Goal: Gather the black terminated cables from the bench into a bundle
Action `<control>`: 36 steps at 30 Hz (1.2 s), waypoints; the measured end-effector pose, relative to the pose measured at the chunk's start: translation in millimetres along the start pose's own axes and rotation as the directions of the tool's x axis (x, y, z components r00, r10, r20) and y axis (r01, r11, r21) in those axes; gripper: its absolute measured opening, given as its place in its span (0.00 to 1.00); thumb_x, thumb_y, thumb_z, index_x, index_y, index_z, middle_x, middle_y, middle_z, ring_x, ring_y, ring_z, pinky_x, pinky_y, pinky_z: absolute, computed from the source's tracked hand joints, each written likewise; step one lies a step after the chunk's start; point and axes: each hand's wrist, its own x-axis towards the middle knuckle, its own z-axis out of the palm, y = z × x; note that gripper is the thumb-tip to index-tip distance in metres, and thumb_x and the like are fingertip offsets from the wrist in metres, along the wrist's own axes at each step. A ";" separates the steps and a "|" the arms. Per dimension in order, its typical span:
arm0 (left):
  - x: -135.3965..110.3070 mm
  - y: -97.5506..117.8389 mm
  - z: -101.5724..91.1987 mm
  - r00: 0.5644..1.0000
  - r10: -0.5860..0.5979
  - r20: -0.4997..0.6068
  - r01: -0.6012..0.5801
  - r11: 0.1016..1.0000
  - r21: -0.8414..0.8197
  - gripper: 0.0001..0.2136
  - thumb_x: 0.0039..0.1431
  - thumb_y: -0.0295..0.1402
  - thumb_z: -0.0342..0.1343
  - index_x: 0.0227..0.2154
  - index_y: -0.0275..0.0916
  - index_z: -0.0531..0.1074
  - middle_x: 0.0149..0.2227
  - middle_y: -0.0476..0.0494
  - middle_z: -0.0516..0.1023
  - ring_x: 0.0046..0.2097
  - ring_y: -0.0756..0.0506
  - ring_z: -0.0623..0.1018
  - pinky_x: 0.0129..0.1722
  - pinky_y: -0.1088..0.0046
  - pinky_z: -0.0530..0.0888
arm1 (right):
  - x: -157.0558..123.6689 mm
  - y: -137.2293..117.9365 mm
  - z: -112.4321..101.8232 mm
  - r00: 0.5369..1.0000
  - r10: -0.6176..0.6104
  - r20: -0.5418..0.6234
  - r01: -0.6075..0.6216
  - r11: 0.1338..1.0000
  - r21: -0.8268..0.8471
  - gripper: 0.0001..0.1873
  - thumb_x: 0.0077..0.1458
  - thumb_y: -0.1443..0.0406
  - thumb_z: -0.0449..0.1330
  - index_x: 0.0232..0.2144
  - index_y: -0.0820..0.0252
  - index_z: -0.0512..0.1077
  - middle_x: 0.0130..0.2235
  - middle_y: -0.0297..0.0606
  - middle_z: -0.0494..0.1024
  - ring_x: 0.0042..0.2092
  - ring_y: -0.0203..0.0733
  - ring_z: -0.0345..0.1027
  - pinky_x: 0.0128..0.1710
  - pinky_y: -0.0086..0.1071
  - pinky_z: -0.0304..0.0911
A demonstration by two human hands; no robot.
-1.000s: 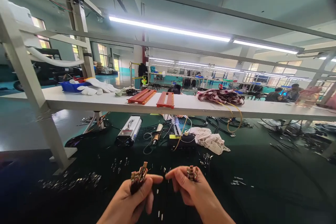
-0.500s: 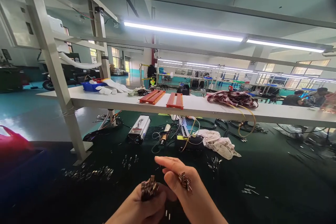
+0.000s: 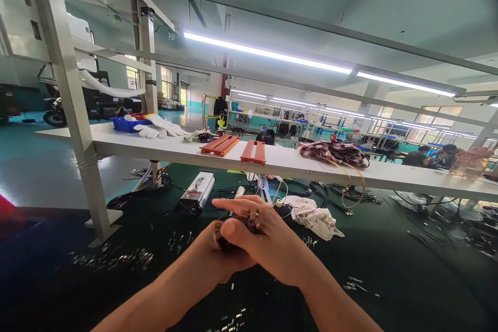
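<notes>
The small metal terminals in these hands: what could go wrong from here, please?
The small metal terminals held between the left hand and the right hand could slip and fall among the loose terminals on the dark mat, where they may be hard to find or sort. Their edges might also nick the bare skin, since the white gloves lie on the shelf.
</notes>
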 end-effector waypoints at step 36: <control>-16.9 36.1 -15.8 0.987 0.151 -0.062 -0.156 0.984 -0.083 0.15 0.54 0.47 0.59 0.29 0.38 0.71 0.15 0.58 0.51 0.18 0.57 0.50 0.16 0.82 0.47 | -36.7 28.7 1.6 0.953 0.259 -0.156 -0.253 0.966 0.055 0.05 0.52 0.64 0.63 0.26 0.56 0.72 0.23 0.26 0.72 0.27 0.33 0.63 0.27 0.26 0.55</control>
